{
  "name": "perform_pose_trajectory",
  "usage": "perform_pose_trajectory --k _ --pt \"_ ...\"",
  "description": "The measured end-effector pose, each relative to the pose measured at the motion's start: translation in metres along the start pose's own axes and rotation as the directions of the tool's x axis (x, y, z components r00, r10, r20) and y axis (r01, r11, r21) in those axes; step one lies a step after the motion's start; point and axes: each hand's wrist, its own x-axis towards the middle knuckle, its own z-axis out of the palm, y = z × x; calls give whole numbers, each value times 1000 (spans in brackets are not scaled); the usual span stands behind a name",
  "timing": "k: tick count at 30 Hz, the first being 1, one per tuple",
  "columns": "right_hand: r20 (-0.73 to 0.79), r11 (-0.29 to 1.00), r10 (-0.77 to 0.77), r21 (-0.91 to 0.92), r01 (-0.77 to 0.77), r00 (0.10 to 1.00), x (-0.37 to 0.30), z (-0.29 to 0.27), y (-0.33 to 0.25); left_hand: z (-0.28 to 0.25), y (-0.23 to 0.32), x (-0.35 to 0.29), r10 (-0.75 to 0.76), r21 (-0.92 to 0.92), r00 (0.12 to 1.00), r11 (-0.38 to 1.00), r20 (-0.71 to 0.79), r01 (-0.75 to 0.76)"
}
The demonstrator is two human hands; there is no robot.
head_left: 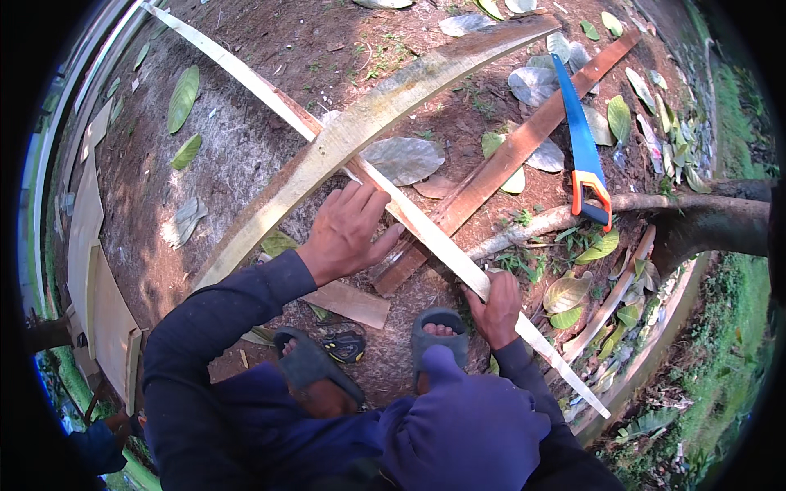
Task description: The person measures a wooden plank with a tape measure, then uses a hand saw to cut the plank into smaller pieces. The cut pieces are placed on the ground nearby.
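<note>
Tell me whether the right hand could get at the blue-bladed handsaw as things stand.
Probably yes: the handsaw lies uncovered, its orange-and-black handle on the near side. But the right hand grips the pale wooden strip, so it would likely have to let go first.

Head cam, wide fisheye, facing dn to nr grnd [233, 147]

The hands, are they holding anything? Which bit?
The right hand holds the long pale strip between its middle and near end. Whether the left hand grips it can't be told.
</note>
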Motion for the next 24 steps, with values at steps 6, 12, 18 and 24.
perform_pose_trajectory --k 6,12,18,24 --pt "-20 997 13 -82 -15 1000 2 0 -2 -45 -57 77 -13 190 988 981 -156 43" --pt "-52 990 63 -121 -69 997 4 6 -1 -29 -94 88 -120 108 987 988 109 109" --pt "-134 992 104 -62 -113 985 -11 12 -17 -13 -100 69 19 94 999 995 -41 -15" --pt "-53 991 110 -68 -114 992 -20 11 -24 -24 -87 65 -3 56 1000 998 -7 3"
